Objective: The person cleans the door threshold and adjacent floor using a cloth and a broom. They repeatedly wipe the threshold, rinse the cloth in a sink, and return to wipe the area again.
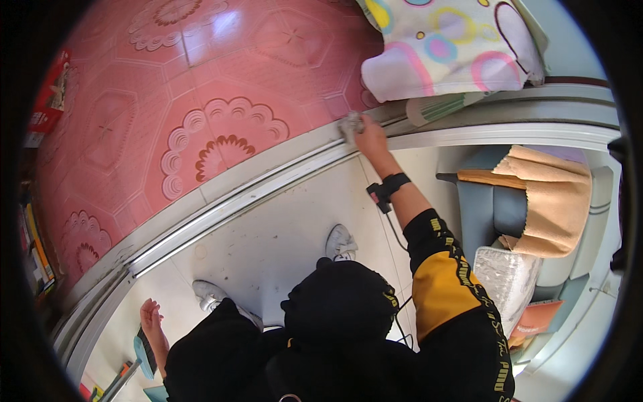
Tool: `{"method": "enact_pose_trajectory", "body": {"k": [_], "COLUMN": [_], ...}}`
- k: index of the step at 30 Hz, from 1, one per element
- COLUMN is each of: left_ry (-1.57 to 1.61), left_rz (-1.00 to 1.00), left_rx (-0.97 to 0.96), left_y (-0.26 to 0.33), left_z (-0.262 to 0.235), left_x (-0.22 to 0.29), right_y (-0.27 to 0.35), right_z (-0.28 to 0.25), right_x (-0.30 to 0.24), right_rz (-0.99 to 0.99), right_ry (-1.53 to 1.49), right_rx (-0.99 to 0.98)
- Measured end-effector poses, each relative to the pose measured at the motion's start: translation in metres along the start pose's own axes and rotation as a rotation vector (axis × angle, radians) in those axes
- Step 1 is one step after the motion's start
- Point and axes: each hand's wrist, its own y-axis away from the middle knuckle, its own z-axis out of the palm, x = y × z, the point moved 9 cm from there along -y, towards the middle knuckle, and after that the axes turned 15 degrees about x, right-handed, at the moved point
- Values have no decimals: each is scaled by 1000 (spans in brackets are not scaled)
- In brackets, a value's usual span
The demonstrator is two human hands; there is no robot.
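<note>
Head view | step: right hand [372, 136] apparently wiped the door track [242, 199], fingers closed around a crumpled grey rag [349, 125] at its pink-floor side | left hand [153, 320]: loosely curled, seemingly empty | next move probably called for steady pressure along straight metal grooves | pink floor [301, 84]: glossy, scallop-patterned; blanket [442, 50]: soft-looking, spotted

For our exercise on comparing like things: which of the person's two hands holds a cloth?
The right hand, stretched out over the metal track, holds a grey cloth; the left hand, hanging low at left, shows nothing in its grasp.
</note>
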Motion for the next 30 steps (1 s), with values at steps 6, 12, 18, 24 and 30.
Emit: {"method": "enact_pose_trajectory", "body": {"k": [6,12,18,24,30], "left_ry": [272,256,341,340,407], "left_rz": [69,605,622,516,532], "left_rx": [684,780,719,699,716], "left_y": [31,79,95,89,90], "left_z": [-103,-144,-160,-166,-160], "left_x": [20,149,185,170,171], "right_y": [48,138,149,166,266], "right_z": [69,92,52,12,-29], "right_x": [-67,-243,-293,-463,-658], "right_rz": [-105,-290,-86,-699,-49], "right_ry": [-64,-714,-882,-817,-1516], "right_rx": [-168,-920,-1255,-1356,-1996]}}
